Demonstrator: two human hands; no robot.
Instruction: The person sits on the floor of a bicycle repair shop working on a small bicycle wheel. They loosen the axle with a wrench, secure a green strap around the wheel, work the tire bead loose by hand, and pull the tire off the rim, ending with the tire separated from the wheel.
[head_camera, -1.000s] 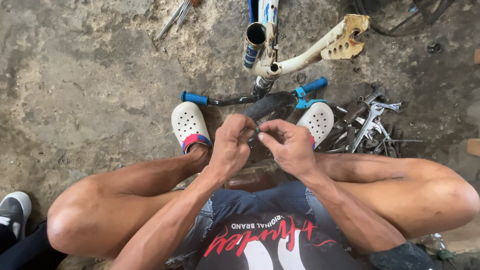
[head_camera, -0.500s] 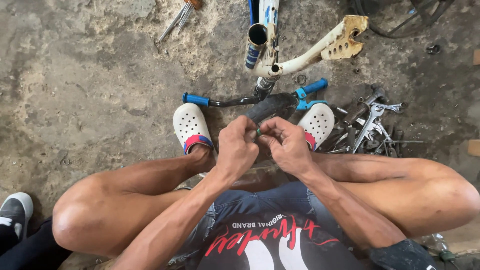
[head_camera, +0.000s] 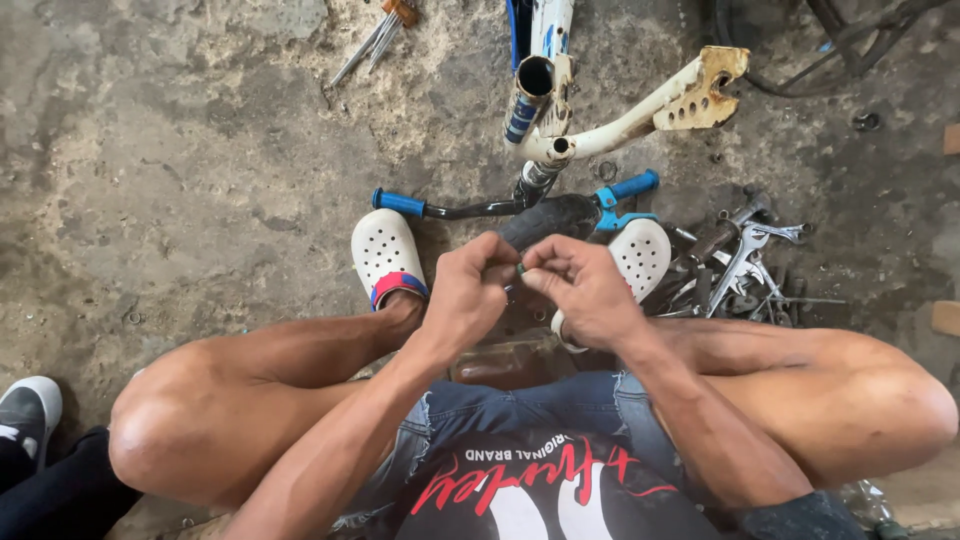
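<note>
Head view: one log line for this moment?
left hand pinching small part | right hand pinching same part | handlebar on floor beyond

1. Bicycle frame (head_camera: 640, 105): cream-white tubing with blue-and-white banding, near the floor's far edge.
2. Handlebar grips (head_camera: 400, 202): bright blue on a black bar.
3. Clogs (head_camera: 385, 255): white, perforated with dots; the left one bears a red and blue strap.
4. Wrenches (head_camera: 745, 260): silver-grey.
5. Concrete floor (head_camera: 180, 180): mottled grey-brown.
6. Small part (head_camera: 520, 268) between the fingertips: green.
</note>
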